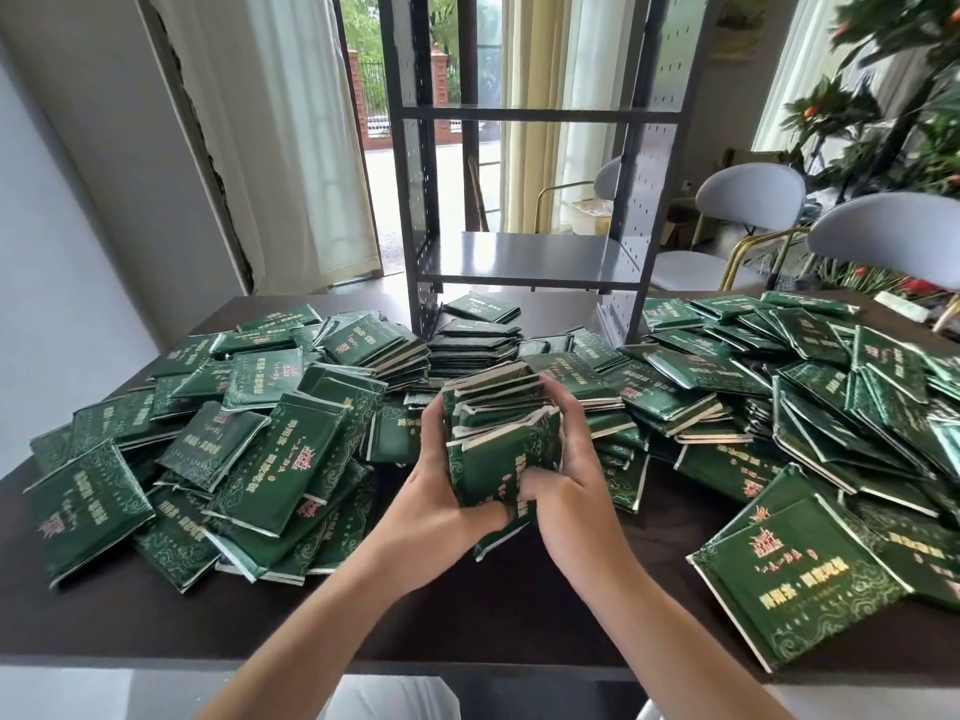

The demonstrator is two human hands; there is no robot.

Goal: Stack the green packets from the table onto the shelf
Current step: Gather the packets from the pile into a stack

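— Many green packets (501,433) bunched as one stack, above table (519,615) centre, clamped between left hand (441,504) and right hand (574,485), fingers curled round.

— Elsewhere?

— Loose packets (270,449) from nine to three o'clock; shelf (524,257) at twelve.

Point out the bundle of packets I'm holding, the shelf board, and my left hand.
bundle of packets (501,433), head view, on its front packet's face.
shelf board (524,254), head view, on its bare top.
left hand (441,491), head view, on its back.
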